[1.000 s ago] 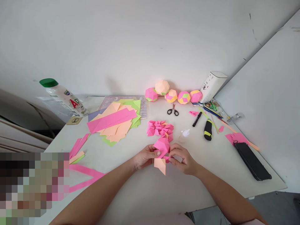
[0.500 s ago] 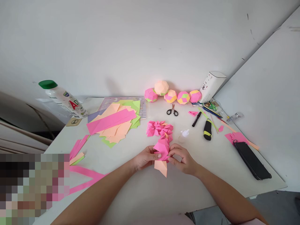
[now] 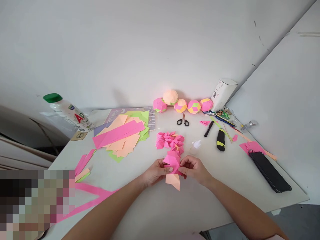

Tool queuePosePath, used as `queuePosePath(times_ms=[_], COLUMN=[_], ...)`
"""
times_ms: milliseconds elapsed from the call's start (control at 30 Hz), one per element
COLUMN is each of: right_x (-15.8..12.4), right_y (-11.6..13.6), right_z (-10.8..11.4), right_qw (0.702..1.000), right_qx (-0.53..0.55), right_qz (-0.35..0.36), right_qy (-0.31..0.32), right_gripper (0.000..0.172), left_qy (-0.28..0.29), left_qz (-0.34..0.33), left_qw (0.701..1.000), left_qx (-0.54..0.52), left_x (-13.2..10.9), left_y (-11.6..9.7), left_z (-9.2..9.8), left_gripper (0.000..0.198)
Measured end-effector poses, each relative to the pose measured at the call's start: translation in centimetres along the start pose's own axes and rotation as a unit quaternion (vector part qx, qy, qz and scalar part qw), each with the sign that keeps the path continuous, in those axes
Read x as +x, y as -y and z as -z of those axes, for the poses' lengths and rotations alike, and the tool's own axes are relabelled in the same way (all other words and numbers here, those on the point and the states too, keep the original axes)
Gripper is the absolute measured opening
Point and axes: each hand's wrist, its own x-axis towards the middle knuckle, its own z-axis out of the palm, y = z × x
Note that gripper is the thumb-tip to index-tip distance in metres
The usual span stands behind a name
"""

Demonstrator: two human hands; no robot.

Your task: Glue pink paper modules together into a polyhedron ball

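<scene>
Between my two hands is a folded paper model (image 3: 172, 160), mostly pink, with a peach piece sticking out toward me. My left hand (image 3: 158, 171) grips its left side, the thumb lying across the front. At its right edge my right hand (image 3: 193, 169) pinches the pink paper between thumb and fingers. Just behind the model lies a pile of folded pink paper pieces (image 3: 170, 140), with a little peach among them. A small clear bottle with a white top (image 3: 196, 144) rests to the right of the pile. Black-handled scissors (image 3: 183, 120) lie farther back.
Several paper balls (image 3: 194, 106) line the wall beside a white container (image 3: 224, 95). Left are stacked paper sheets (image 3: 118, 134) and a green-capped bottle (image 3: 71, 113). To the right lie a marker (image 3: 209, 129), a cutter (image 3: 220, 140) and a black phone (image 3: 270, 171). Pink strips (image 3: 95, 190) lie front left.
My right hand's fingers have shifted slightly around the model's right edge, and the peach piece has tilted a little. The whole view has moved slightly.
</scene>
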Motion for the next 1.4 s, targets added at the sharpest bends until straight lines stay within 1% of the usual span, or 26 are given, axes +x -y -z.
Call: queuePosePath(times_ms=[167, 300, 433, 600, 733, 933, 1100, 1400], right_x=[0.04, 0.04, 0.02, 0.02, -0.04, -0.02, -0.03, -0.16], right_y=[-0.28, -0.3, -0.18, -0.14, -0.26, -0.59, -0.5, -0.35], right_z=[-0.03, 0.02, -0.12, -0.27, -0.25, -0.2, -0.21, -0.43], right_qw=[1.0, 0.999, 0.999, 0.999, 0.999, 0.999, 0.998, 0.999], right_qx=[-0.014, -0.016, -0.014, -0.012, -0.02, -0.024, -0.019, -0.018], right_qz=[0.012, 0.011, 0.009, 0.007, 0.011, 0.022, 0.044, 0.028], right_qy=[-0.023, -0.026, -0.032, -0.036, -0.038, -0.043, -0.042, -0.028], right_gripper=[0.022, 0.023, 0.023, 0.025, 0.024, 0.022, 0.02, 0.02], left_qy=[-0.003, 0.007, -0.022, -0.019, -0.044, -0.064, -0.059, -0.047], left_qz=[-0.007, -0.006, -0.001, 0.006, 0.014, 0.018, 0.021, 0.035], left_qw=[1.0, 1.0, 0.999, 0.999, 0.998, 0.997, 0.998, 0.998], left_qx=[0.002, 0.009, 0.028, 0.032, 0.036, 0.036, 0.023, 0.028], left_x=[-0.02, 0.03, 0.05, 0.06, 0.09, 0.12, 0.16, -0.07], left_y=[-0.01, 0.16, 0.32, 0.28, 0.35, 0.5, 0.39, -0.09], left_z=[-0.24, -0.22, -0.09, -0.08, 0.02, -0.14, -0.34, -0.45], left_gripper=[0.034, 0.033, 0.032, 0.034, 0.034, 0.037, 0.04, 0.033])
